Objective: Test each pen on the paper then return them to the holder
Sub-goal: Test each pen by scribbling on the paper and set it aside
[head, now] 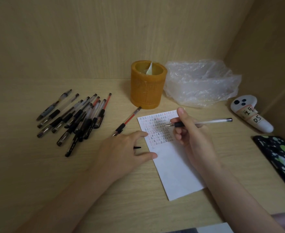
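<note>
My right hand [191, 132] grips a clear-barrelled pen [212, 122] with a black grip, its tip over the written rows of a white paper [173, 167]. My left hand [125, 152] rests flat on the desk, fingertips on the paper's left edge, with a small black pen cap [137, 147] between its fingers. A red pen [129, 120] lies alone left of the paper. A pile of several pens [74, 118] lies at the left. The orange cylindrical holder [147, 85] stands at the back with a slip of paper inside.
A crumpled clear plastic bag [200, 83] sits right of the holder. A white controller with labels [251, 113] lies at the right wall. A dark patterned case [279, 158] lies at the right edge. Wooden walls close the back and right.
</note>
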The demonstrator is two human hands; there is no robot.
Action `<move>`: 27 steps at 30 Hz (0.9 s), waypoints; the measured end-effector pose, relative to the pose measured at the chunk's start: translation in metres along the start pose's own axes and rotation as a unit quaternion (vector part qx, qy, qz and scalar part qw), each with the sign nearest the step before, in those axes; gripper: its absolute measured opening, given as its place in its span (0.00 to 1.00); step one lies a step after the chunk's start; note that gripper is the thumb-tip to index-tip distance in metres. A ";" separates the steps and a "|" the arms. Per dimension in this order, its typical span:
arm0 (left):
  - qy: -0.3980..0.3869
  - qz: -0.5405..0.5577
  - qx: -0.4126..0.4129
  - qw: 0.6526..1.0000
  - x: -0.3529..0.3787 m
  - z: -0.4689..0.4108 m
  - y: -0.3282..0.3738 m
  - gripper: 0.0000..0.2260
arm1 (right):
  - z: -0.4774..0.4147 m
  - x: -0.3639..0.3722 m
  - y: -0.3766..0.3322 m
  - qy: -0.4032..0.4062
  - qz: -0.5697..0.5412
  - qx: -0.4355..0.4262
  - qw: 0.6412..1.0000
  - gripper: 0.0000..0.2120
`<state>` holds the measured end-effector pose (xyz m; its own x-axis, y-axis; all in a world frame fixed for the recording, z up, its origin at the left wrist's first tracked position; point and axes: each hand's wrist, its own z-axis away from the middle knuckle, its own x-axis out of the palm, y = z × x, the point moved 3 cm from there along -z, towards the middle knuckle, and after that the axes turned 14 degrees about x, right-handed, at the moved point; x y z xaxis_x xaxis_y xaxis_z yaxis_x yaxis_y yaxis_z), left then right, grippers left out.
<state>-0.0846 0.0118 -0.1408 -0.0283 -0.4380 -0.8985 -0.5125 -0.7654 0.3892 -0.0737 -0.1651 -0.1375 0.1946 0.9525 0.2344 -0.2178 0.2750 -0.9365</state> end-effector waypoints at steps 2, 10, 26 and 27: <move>-0.004 -0.002 -0.001 1.000 0.000 0.000 0.001 0.30 | 0.002 0.001 0.000 0.013 0.033 -0.006 0.999 0.16; -0.001 0.023 0.006 1.000 -0.001 0.000 0.000 0.28 | 0.003 0.003 0.001 0.050 0.117 -0.059 0.990 0.16; 0.063 0.340 0.052 0.937 0.000 -0.007 -0.004 0.26 | 0.002 0.007 -0.004 -0.070 -0.009 -0.030 0.997 0.13; 0.064 0.343 0.051 0.936 0.000 -0.007 -0.004 0.27 | 0.004 0.009 -0.005 -0.078 -0.007 -0.032 0.996 0.13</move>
<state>-0.0770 0.0113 -0.1412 -0.2816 -0.8677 -0.4096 -0.4906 -0.2366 0.8386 -0.0745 -0.1575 -0.1301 0.0455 0.9587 0.2808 -0.1545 0.2845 -0.9461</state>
